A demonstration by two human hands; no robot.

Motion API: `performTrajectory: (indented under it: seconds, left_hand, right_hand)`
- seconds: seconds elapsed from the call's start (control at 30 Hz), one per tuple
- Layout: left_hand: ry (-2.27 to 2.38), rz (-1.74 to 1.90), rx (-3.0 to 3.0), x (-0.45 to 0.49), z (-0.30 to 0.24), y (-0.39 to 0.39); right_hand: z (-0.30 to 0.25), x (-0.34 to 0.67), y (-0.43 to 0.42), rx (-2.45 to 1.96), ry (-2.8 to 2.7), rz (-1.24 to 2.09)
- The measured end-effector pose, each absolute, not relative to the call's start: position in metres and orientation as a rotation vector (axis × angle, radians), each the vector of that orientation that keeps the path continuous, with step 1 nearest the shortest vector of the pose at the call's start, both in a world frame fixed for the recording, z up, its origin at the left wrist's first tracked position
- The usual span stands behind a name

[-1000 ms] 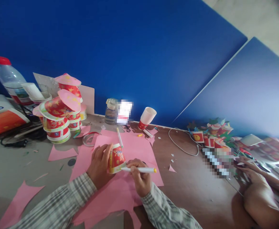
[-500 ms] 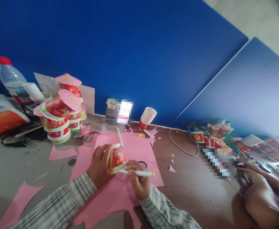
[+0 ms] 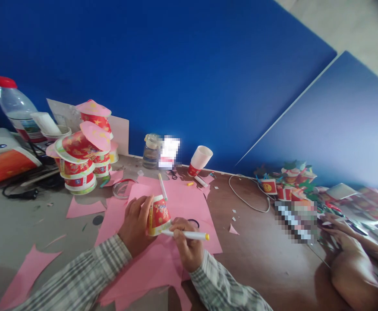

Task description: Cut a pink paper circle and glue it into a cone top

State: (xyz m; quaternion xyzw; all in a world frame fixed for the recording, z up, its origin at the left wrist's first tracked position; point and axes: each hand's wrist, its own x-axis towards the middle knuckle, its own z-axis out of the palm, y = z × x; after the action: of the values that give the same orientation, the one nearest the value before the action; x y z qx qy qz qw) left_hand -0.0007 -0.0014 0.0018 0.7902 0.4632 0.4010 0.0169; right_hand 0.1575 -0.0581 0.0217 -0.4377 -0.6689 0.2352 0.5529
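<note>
My left hand (image 3: 134,225) is wrapped round a red patterned paper cup (image 3: 158,214) that stands upside down on a pink paper sheet (image 3: 176,203). My right hand (image 3: 188,246) grips a white marker with a yellow end (image 3: 189,235), and its tip touches the cup's rim at the paper. A dark curved line (image 3: 193,222) shows on the pink sheet just right of the cup. A second white marker (image 3: 162,186) lies on the sheet behind the cup.
A stack of red cups with pink paper lids (image 3: 83,151) stands at back left by a red-capped water bottle (image 3: 16,108). A glass jar (image 3: 150,151) and tilted white cup (image 3: 200,160) stand by the blue wall. Another person's hands (image 3: 341,242) work at right among paper crafts (image 3: 286,181).
My right hand has turned the marker slightly, its yellow end dropping a little and coming closer. The cup and my left hand have stayed put.
</note>
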Motion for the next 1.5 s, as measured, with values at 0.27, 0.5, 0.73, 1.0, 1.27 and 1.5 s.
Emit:
performTrajectory:
  seconds: [0.27,0.5,0.73,1.0,1.27,1.5]
  left_hand:
    - [1.453,1.236,2.458,-0.001,0.005,-0.003]
    - [1.449,1.251,2.469,0.0,0.002,-0.001]
    - [1.428,1.258,2.45,0.0,-0.001,-0.001]
    - [1.432,1.258,2.436,0.0,0.003,-0.001]
    - [1.422,1.276,2.419,0.0,0.004,-0.001]
    - [1.437,1.255,2.429,0.0,0.008,-0.002]
  right_hand:
    - [0.023,0.158,-0.059,-1.028,-1.61,0.558]
    - [0.02,0.161,-0.056,-0.99,-1.434,0.757]
    - [0.017,0.162,-0.054,-0.946,-1.345,0.889]
    - [0.016,0.164,-0.054,-0.959,-1.275,0.891]
    - [0.01,0.168,-0.051,-1.005,-1.238,0.832]
    - [0.011,0.166,-0.051,-1.034,-1.28,0.826]
